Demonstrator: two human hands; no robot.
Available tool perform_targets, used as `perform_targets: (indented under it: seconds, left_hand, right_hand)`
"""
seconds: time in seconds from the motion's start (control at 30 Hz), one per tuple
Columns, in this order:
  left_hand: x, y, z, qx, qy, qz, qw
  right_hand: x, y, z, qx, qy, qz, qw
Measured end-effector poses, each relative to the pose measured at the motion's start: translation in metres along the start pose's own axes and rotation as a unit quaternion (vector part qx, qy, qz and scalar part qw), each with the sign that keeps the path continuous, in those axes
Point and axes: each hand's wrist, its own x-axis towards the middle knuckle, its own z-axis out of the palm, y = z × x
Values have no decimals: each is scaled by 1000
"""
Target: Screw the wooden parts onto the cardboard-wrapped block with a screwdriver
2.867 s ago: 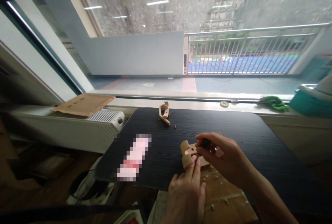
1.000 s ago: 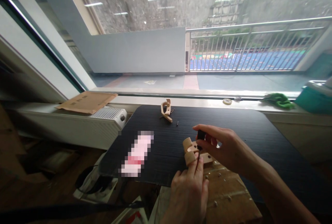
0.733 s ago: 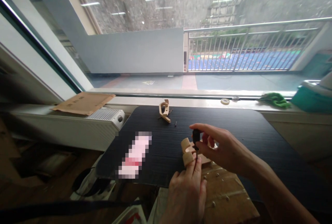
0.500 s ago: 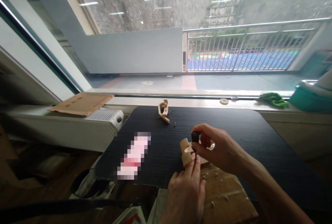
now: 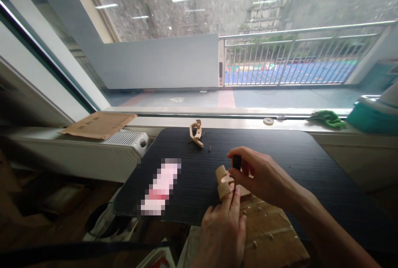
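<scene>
My right hand (image 5: 261,172) is closed around the black handle of a screwdriver (image 5: 236,161), held upright with its thin shaft pointing down. Below it lies a pale wooden piece (image 5: 224,191) with rounded blocks at its left end. My left hand (image 5: 223,228) reaches up from the bottom, its fingertips gripping the wooden piece beside the lower end of the shaft. The screwdriver's tip is hidden at those fingertips. A worn wooden block (image 5: 267,232) with several small metal studs sits under and to the right of my left hand.
On the black table (image 5: 258,139) stand a bent wooden part (image 5: 192,134) and a small screw-like pin (image 5: 209,148). A blurred pink item (image 5: 160,187) lies at left. Behind are a cardboard piece (image 5: 99,124), a radiator (image 5: 126,138) and a green cloth (image 5: 326,119) on the sill.
The screwdriver handle has tipped slightly to the right, and the fingers of my right hand have shifted around it. My left hand and the wooden piece stay in place.
</scene>
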Motion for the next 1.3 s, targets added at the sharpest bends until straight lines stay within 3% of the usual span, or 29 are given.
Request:
perform_targets:
  seconds: [0.13,0.33,0.5,0.73,0.93,1.13,1.3]
  left_hand:
    - [0,0,0,1,6,0,1000]
    - [1,-1,0,-7,12,9,1000]
    - [0,-1,-1,-7,11,3,1000]
    - [0,-1,0,5,16,5,1000]
    - [0,-1,-1,8,16,9,1000]
    - [2,-4,3,8,12,22,1000]
    - [2,-9,12,11,15,16,1000]
  right_hand:
    - [-1,-1,0,51,-28,-24,998]
    - [2,-1,0,-18,-2,12,1000]
    - [-1,-4,-4,22,-55,-29,998]
    - [-1,-3,0,-4,-9,-2,1000]
    - [-1,-5,-4,54,-61,-33,996]
    - [0,-3,-1,-10,-23,-10,1000]
    - [-1,-6,-1,20,-59,-22,998]
